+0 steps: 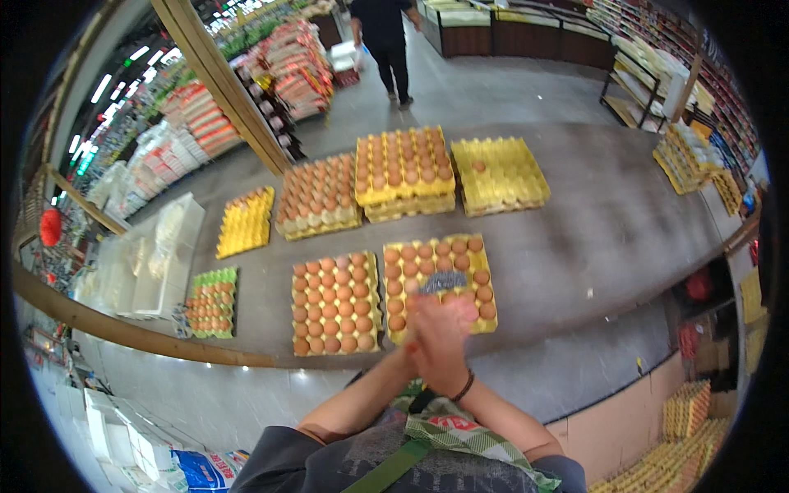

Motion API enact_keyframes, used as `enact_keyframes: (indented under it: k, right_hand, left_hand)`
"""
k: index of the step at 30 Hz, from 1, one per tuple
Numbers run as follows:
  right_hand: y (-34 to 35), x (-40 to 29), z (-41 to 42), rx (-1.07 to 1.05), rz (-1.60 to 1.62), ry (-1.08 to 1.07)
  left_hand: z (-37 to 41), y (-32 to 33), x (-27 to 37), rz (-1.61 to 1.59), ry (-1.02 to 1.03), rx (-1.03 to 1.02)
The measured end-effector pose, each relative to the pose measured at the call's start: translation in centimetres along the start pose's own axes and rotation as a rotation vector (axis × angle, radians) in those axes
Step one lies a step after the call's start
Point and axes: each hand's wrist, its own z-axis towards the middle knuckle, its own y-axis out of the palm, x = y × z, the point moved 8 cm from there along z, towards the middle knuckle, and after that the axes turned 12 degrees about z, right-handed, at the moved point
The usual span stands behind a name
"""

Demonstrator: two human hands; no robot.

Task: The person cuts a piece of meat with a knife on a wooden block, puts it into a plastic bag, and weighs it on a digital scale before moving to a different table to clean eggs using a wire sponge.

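Observation:
My left hand [422, 326] and my right hand [445, 357] are pressed together over the near edge of a yellow egg tray [394, 336]. Both are blurred, and they cover part of the tray and some of its brown eggs [482, 293]. A grey, rough-textured piece [445, 282] shows just beyond my fingertips; whether I hold it is unclear. What lies between my palms is hidden. A dark bracelet circles my right wrist. To the left lies another tray [377, 296], filled with brown eggs [331, 312].
Behind are stacked trays of eggs [404, 161] and a yellow tray stack [502, 175] bearing one egg. A partly filled yellow tray [245, 225], a green tray [229, 320] and a white bin [185, 246] stand left. Beyond the counter [573, 246], a person [387, 43] stands.

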Motion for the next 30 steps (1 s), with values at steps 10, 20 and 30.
enact_keyframes:
  k: [10, 20, 30]
  right_hand:
    - [-14.0, 10.2, -1.1, 0.375, 0.151, 0.229]
    - [-8.2, 12.3, -1.6, 0.310, 1.567, 0.676]
    - [-0.6, 10.0, -0.3, 0.463, 1.621, 0.875]
  left_hand:
    - [4.2, 7.2, -8.2, 0.376, -0.153, 0.232]
    - [6.4, 5.6, -2.4, 0.988, 0.244, 0.295]
    - [-2.3, 10.1, 6.6, 2.089, 0.941, 0.676]
